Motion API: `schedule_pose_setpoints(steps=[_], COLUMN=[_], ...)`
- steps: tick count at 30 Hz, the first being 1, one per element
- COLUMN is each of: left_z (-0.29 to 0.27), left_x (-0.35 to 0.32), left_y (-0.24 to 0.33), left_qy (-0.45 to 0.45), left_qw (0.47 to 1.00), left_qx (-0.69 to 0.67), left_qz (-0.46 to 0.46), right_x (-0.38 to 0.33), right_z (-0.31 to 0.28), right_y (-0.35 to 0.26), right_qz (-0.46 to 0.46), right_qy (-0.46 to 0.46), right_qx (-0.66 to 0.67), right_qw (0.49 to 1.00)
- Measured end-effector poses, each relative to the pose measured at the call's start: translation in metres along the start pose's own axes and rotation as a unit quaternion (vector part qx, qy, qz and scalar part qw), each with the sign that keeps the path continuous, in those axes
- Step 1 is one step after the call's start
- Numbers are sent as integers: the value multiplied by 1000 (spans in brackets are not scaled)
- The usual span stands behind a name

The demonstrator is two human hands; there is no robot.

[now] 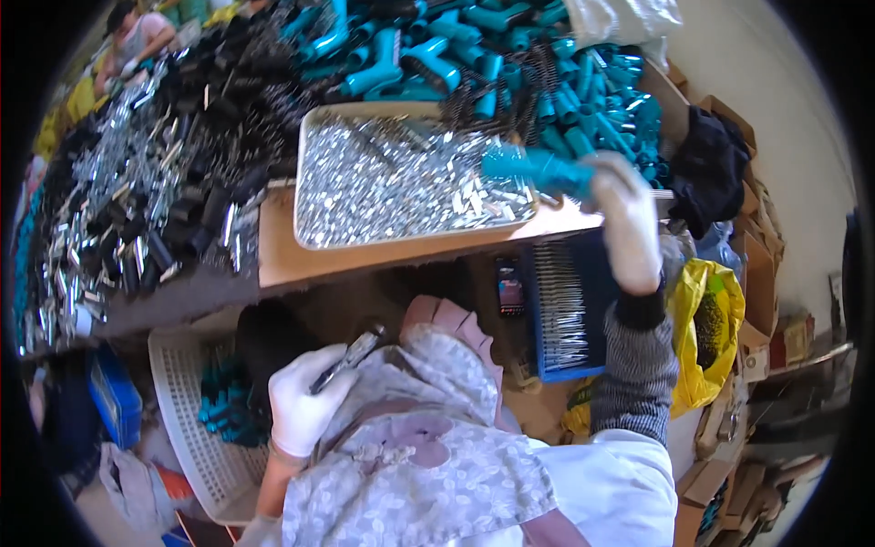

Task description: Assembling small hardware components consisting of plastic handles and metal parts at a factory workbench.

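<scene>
My left hand [308,401], in a white glove, is closed around a slim black-and-silver rod-shaped part [351,357] above my lap. Its exact kind is not plain. To the right, my gloved right hand [629,223] grips the end of a teal plastic tubular piece [538,170], both smeared by motion. That piece is over the right end of a cream tray [299,196] full of small shiny metal bits [392,178]. Behind the tray lies a heap of teal pistol-shaped plastic housings [383,64], with dark coil springs [533,109] among them.
Black tubes and metal parts [155,201] cover the table's left side. Below the table edge are a blue tray of metal pins [561,310], a phone [510,287] and a white basket [187,401] with teal pieces. A yellow bag [711,337] stands right; another person [137,41] is far left.
</scene>
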State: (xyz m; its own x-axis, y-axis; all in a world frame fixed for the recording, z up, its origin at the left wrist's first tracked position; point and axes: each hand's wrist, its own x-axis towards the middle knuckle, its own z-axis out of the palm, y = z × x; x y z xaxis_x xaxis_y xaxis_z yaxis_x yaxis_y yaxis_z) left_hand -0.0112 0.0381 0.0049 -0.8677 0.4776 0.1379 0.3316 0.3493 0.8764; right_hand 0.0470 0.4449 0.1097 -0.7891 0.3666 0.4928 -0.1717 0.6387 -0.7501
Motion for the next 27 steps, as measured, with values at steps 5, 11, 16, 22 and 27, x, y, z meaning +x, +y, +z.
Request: schedule_pose_setpoints(steps=[5,11,16,22,27], left_z=[-4,-14,-16,-15,-16], left_x=[5,-7,-11,-8,-18], left_y=[5,-5,-5,13,0], left_qy=[-29,-15,-52,-133,-153], left_qw=[998,993,988,980,966], left_qx=[35,58,29,103,97], left_qz=[53,105,140,110,182], right_x=[-70,-75,-70,-78,-95], right_z=[73,86,95,129,149], right_y=[-24,-28,-34,-49,-36], right_qz=[256,258,199,36,35], right_qy=[-201,-255,-385,-516,-533], right_qx=[183,174,98,2,107], right_qw=[928,915,896,856,838])
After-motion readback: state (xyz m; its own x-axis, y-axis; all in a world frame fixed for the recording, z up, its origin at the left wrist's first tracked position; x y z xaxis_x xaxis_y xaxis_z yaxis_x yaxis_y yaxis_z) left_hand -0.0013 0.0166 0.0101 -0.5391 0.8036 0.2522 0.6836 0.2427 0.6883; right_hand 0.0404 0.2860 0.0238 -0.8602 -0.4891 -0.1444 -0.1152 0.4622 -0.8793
